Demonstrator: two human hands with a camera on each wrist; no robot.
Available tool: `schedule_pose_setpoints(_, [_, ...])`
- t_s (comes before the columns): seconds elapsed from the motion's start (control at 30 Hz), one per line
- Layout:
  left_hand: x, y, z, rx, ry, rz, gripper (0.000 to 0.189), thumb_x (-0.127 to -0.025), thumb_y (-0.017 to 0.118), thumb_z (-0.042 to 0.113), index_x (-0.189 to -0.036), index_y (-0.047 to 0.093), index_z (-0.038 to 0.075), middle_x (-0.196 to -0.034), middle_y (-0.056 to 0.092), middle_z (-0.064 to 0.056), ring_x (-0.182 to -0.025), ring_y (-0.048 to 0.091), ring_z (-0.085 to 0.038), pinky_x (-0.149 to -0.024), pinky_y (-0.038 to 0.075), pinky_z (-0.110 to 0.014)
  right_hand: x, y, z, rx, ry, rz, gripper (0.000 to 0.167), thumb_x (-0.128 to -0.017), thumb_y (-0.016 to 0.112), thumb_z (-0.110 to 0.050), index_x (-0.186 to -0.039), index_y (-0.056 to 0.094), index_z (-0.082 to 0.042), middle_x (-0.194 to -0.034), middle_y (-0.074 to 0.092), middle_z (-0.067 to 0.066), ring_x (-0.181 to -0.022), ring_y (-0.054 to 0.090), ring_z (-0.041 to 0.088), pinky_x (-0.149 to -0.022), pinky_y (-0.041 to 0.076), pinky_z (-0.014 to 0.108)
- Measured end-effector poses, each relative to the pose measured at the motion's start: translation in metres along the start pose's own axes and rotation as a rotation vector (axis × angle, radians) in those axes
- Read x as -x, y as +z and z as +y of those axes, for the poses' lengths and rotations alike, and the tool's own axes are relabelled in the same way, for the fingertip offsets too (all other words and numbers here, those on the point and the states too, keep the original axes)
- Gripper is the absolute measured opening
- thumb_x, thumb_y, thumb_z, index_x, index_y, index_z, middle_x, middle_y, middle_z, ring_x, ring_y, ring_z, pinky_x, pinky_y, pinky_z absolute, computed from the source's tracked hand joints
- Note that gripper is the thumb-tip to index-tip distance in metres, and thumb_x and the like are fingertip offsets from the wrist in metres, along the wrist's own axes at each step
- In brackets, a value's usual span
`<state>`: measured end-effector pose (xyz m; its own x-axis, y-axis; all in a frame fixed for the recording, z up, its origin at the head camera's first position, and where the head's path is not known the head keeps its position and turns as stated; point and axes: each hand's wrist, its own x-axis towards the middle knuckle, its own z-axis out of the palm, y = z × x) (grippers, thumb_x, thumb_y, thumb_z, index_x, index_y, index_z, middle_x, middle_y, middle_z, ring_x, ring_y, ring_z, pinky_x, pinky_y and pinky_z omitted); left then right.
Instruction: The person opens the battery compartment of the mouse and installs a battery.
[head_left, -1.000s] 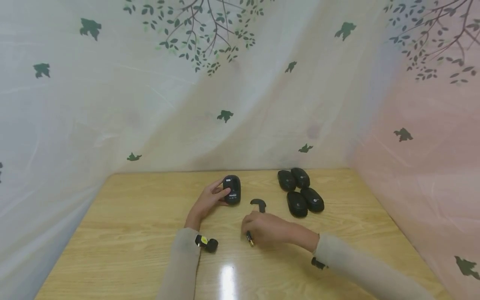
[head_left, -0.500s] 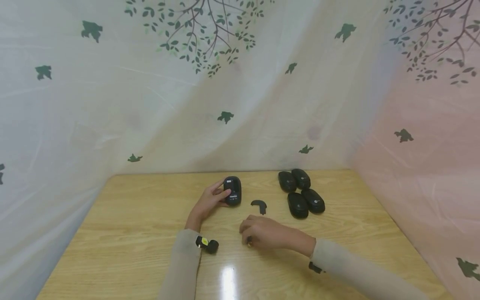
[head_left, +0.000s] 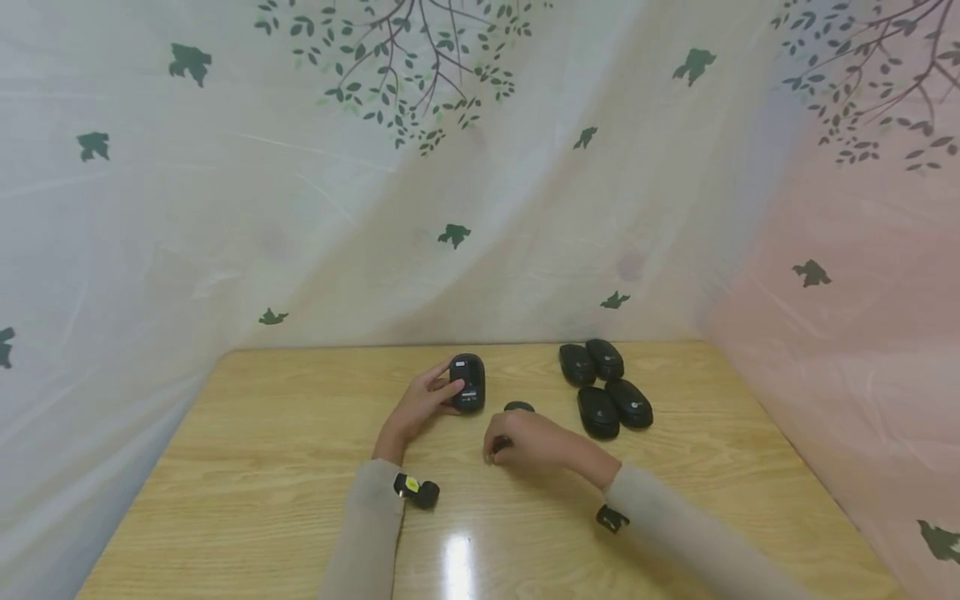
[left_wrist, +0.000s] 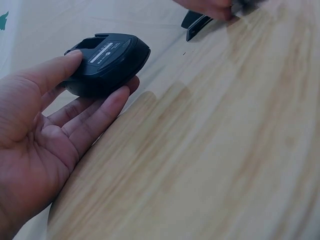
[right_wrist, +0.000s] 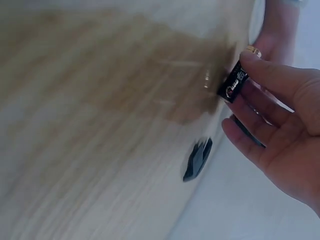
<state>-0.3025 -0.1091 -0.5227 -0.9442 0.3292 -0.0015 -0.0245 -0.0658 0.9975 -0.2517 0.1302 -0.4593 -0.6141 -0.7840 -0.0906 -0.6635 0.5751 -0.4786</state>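
Note:
In the head view my left hand (head_left: 415, 410) holds a black computer mouse (head_left: 471, 377) with its underside up, thumb on the underside and fingers beneath. The left wrist view shows an open recess and white labels on that mouse (left_wrist: 112, 65). My right hand (head_left: 534, 443) is to the right and nearer, pinching a small cylindrical battery (right_wrist: 235, 82) between thumb and fingers. The battery has a black wrapper and a gold-coloured end. Just beyond the right hand lies a black battery cover (head_left: 519, 406), mostly hidden by that hand.
Several black mice stand top side up at the back right, among them a near-left mouse (head_left: 598, 412) and a far-right mouse (head_left: 604, 358). The wooden table (head_left: 262, 467) ends at a printed cloth (head_left: 360, 275) behind.
My right hand first drew slightly nearer, turning the battery in its fingers, then moved forward, covering most of the battery cover. The left hand and its mouse stay in place.

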Motion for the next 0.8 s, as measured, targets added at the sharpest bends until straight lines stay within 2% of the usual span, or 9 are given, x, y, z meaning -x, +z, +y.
schedule_pose_setpoints(0.23, [0.000,0.000,0.000,-0.007,-0.002,0.000,0.063,-0.101,0.066,0.018,-0.158,0.039,0.017,-0.131,0.061,-0.036,-0.093,0.075,-0.025,-0.082,0.064,-0.041,-0.009,-0.013,0.018,-0.212,0.100,0.056,0.008,-0.096,0.070,-0.009,-0.102,0.075,-0.010,-0.099,0.076,-0.001,-0.093,0.068,0.011,-0.084,0.057,0.029])
schedule_pose_setpoints(0.4, [-0.001,0.001,0.000,-0.014,-0.009,0.004,0.063,-0.101,0.066,0.018,-0.158,0.039,0.017,-0.130,0.061,-0.036,-0.092,0.075,-0.026,-0.081,0.064,-0.041,-0.015,-0.024,0.031,-0.296,0.070,0.197,0.024,-0.097,0.068,-0.008,-0.121,0.070,-0.005,-0.105,0.076,0.012,-0.095,0.072,0.018,-0.082,0.060,0.029])
schedule_pose_setpoints(0.53, [0.000,0.002,0.001,-0.023,-0.017,0.014,0.064,-0.100,0.067,0.018,-0.158,0.040,0.017,-0.128,0.063,-0.035,-0.088,0.075,-0.025,-0.078,0.065,-0.040,-0.019,-0.033,0.034,-0.355,0.077,0.319,0.033,-0.100,0.065,-0.009,-0.132,0.065,-0.004,-0.108,0.075,0.018,-0.096,0.073,0.023,-0.084,0.061,0.036])
schedule_pose_setpoints(0.7, [0.000,0.004,0.003,-0.034,-0.020,0.034,0.065,-0.099,0.068,0.016,-0.157,0.040,0.014,-0.122,0.066,-0.034,-0.080,0.075,-0.022,-0.073,0.065,-0.039,-0.029,-0.039,0.033,-0.426,0.117,0.425,0.031,-0.100,0.065,-0.011,-0.129,0.066,0.000,-0.115,0.074,0.017,-0.106,0.072,0.030,-0.096,0.058,0.047])
schedule_pose_setpoints(0.8, [0.000,0.004,0.003,-0.030,-0.022,0.041,0.065,-0.098,0.070,0.015,-0.156,0.042,0.014,-0.120,0.067,-0.034,-0.078,0.075,-0.021,-0.071,0.065,-0.039,-0.035,-0.039,0.032,-0.469,0.119,0.479,0.031,-0.099,0.067,-0.012,-0.127,0.066,0.001,-0.116,0.074,0.017,-0.107,0.072,0.032,-0.096,0.058,0.047])
